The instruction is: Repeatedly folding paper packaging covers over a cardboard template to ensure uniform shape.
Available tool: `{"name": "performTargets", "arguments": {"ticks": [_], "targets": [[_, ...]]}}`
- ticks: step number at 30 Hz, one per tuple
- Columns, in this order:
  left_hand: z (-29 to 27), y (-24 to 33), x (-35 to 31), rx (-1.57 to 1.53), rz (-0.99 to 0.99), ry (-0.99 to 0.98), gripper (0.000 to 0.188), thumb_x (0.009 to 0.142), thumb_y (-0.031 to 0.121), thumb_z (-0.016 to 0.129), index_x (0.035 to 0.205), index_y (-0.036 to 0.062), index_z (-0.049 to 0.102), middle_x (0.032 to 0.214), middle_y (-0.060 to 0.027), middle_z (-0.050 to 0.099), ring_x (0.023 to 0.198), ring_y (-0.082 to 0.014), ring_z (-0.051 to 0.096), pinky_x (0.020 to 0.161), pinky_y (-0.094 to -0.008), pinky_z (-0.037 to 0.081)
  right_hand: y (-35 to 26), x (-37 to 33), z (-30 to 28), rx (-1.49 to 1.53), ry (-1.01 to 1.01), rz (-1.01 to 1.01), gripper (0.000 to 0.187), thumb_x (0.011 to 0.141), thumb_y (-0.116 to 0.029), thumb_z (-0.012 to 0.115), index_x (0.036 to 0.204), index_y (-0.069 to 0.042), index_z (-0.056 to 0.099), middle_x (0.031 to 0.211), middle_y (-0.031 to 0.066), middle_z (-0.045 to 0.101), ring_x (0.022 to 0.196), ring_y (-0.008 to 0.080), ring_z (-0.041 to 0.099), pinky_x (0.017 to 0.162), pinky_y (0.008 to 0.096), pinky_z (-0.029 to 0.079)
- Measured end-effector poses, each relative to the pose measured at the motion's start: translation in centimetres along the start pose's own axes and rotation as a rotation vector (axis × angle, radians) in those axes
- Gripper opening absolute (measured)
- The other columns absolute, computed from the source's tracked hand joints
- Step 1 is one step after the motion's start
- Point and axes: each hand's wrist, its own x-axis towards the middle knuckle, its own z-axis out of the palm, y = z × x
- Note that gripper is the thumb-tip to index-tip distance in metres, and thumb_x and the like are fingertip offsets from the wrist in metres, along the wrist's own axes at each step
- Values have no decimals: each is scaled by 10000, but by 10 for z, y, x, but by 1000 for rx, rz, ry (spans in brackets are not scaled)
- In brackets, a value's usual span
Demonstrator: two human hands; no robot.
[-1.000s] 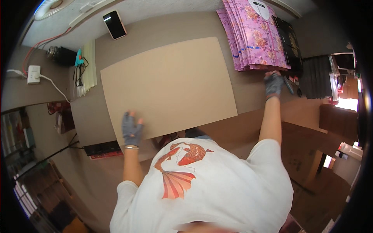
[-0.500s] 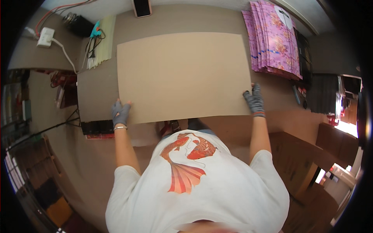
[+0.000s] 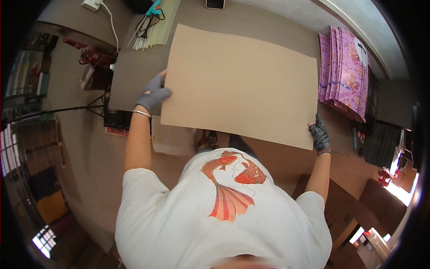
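A large tan cardboard sheet (image 3: 239, 85) is held by its two short sides, slanting down to the right over the grey table's front edge. My left hand (image 3: 153, 94), in a grey fingerless glove, is closed on its left edge, the thumb side against the board and some fingers hidden behind it. Near the lower right corner, my right hand (image 3: 319, 136) in a darker mottled glove grips the right edge. A second flat surface of similar grey-tan colour (image 3: 130, 76) shows to the left, under my left hand.
At the table's back left lie a turquoise glue gun (image 3: 153, 9) with a black cord and pale glue sticks (image 3: 165, 27). A phone (image 3: 215, 4) is at the back. Purple flowered packages (image 3: 345, 71) stand in a stack at right. A white power strip (image 3: 92, 4) sits at far left.
The cardboard sheet has turned clockwise, its left side now higher. My left hand has moved up along the left edge, and my right hand lower in view. The whole view has also rotated.
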Motion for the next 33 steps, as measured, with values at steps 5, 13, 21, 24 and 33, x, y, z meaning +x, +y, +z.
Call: {"name": "performTargets", "arguments": {"ticks": [5,13,21,24,33], "targets": [[86,71,-18,779,65,-135,888,758,445,735,1509,132,381,1319,-229,558,1156,-408,568,987,-461,454,-38,-33,22,74,-24,-189,688,931,-127,634,1531,-19,316,1481,98,461,1240,178,494,1054,327,398],[151,30,27,1335,502,-343,1152,535,765,750,1526,326,361,1607,-234,183,1444,-535,150,1126,-696,130,-87,-32,88,577,-190,-459,718,960,-539,566,1483,-76,398,1406,69,515,1246,183,507,1019,325,450],[168,2,43,1524,441,-457,1219,515,810,723,1555,365,270,1631,-202,150,1480,-493,97,1089,-752,93,-68,30,159,-384,102,-1010,857,949,-581,527,1550,-34,255,1577,174,321,1463,349,287,1176,450,267],[169,2,44,1547,425,-451,1210,524,810,721,1555,373,263,1633,-200,147,1478,-494,101,1087,-751,97,-80,25,197,-872,187,-974,729,875,-548,606,1500,-223,422,1565,211,313,1447,498,206,1152,599,229],[172,-3,44,1571,399,-405,1349,524,816,708,1568,103,236,1652,-161,108,1506,-430,67,1107,-725,110,-74,26,268,-1477,84,-644,620,885,-595,559,1439,-326,484,1594,170,267,1470,477,136,1112,716,81]]}}
